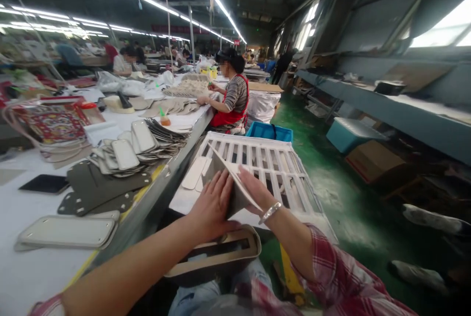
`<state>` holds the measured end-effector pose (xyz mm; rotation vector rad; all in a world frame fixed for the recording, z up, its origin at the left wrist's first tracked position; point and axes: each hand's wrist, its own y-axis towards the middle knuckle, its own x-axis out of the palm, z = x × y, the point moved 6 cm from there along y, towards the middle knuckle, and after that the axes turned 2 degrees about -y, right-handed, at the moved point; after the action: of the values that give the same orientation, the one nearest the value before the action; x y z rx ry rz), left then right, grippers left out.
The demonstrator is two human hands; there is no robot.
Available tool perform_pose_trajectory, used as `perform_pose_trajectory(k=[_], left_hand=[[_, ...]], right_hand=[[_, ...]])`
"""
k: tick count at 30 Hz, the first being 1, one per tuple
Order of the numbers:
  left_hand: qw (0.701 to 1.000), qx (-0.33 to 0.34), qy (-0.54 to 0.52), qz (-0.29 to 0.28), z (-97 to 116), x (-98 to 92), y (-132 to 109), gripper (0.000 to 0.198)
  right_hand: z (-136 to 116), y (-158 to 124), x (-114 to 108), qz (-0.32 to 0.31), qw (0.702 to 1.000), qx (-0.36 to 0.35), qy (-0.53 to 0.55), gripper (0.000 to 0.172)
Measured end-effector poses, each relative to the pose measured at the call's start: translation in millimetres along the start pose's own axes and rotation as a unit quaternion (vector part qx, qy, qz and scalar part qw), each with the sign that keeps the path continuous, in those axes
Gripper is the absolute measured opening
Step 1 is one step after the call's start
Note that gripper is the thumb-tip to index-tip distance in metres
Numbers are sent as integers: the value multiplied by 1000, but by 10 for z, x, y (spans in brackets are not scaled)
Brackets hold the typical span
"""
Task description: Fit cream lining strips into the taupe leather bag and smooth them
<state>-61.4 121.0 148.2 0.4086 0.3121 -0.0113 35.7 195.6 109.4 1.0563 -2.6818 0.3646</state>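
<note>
- Grey and cream leather-like cut pieces cover the long white table (pixel 22 267) on your far left: a dark phone (pixel 44 184) lies flat, a cream-edged oblong panel (pixel 68 231) sits nearest you, and flat grey panels (pixel 95 186) lie just beyond it.
- Past those, a fanned stack of rounded pieces (pixel 142 144) spreads across the table, with a patterned red bag (pixel 51 122) further left.
- Your left hand (pixel 213 205) comes in on a bare forearm that runs up from the lower left. Its palm is flat and its fingers are stretched out together, pressed against the near face of the folded panel (pixel 235 183).
- That panel stands tilted on edge between your two hands, over the near edge of the white slatted crate (pixel 272 159).
- Your right hand (pixel 257 191) meets it from the other side, the wrist wearing a bracelet (pixel 270 212) and a red plaid sleeve (pixel 331 267); the fingers lie open along the panel's far face, so it is sandwiched rather than pinched.
- Below your hands, a framed oblong piece (pixel 221 254) rests on your lap.
- Further back, a person in a red apron (pixel 231 97) sits at the table working; a blue bin (pixel 269 132) stands beside them.
</note>
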Motion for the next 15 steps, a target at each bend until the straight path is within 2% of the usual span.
perform_pose_trajectory(k=[2,3,4,5,6,8,9,10,11,12,15], left_hand=[[997,-31,64,28,8,-61,-82,60],[994,-64,78,34,-13,-146,-107,53],[993,-95,71,28,-28,-241,-124,48],[992,-119,45,9,-24,-322,-138,44],[991,-133,4,-20,3,-380,-154,42],[982,-149,-71,-87,103,-417,-208,42],[977,-158,-88,-113,155,-411,-246,42],[973,-166,-88,-134,203,-392,-288,41],[970,-169,-76,-155,247,-365,-330,41],[968,-166,-60,-176,289,-338,-369,41],[960,-155,-14,-234,361,-318,-485,43]], right_hand=[[-143,-217,229,-77,997,-14,1,76],[-221,-331,258,-92,995,-31,-31,80],[-311,-436,223,-73,991,-62,-97,80],[-415,-536,153,-28,975,-111,-189,80],[-523,-634,85,30,941,-165,-295,84],[-667,-797,54,109,825,-257,-490,98],[-665,-835,94,109,773,-280,-559,103],[-613,-841,149,85,739,-284,-605,104],[-529,-829,205,50,724,-277,-630,104],[-432,-812,254,19,720,-266,-640,103],[-161,-796,338,-15,726,-258,-638,97]])
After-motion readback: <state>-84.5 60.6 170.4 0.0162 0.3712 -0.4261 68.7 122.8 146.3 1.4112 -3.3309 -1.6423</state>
